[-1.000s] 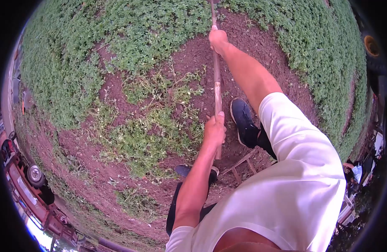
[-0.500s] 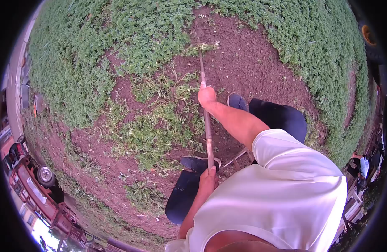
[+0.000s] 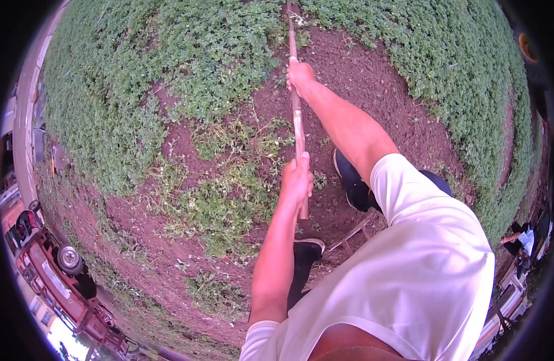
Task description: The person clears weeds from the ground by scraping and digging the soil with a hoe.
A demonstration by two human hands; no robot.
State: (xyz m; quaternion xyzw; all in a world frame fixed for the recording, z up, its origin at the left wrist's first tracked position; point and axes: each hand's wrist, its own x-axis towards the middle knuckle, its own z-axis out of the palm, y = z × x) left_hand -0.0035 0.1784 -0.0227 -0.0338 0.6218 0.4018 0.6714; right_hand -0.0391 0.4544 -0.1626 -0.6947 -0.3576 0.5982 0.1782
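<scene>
A long wooden pole (image 3: pixel 298 123) runs from the top edge down to near my feet. My right hand (image 3: pixel 301 76) is wrapped round its upper part. Lower down, my left hand (image 3: pixel 296 177) grips it near its bottom end, thumb along the wood. The far end of the pole lies past the top edge, so any tool head is hidden. Uprooted green plants (image 3: pixel 229 198) lie on the soil left of the pole. Bare brown soil (image 3: pixel 373 90) spreads to its right.
Dense green plants (image 3: pixel 469 78) grow at the right and upper left. A wooden frame (image 3: pixel 349 233) lies by my shoes. A red vehicle (image 3: pixel 51 286) stands at the lower left. Another person (image 3: pixel 523 240) is at the far right.
Half a second ago both hands and the pole were nearer my body, with the pole's far end by a clump of plants. Now they reach farther forward, and that end is out of view.
</scene>
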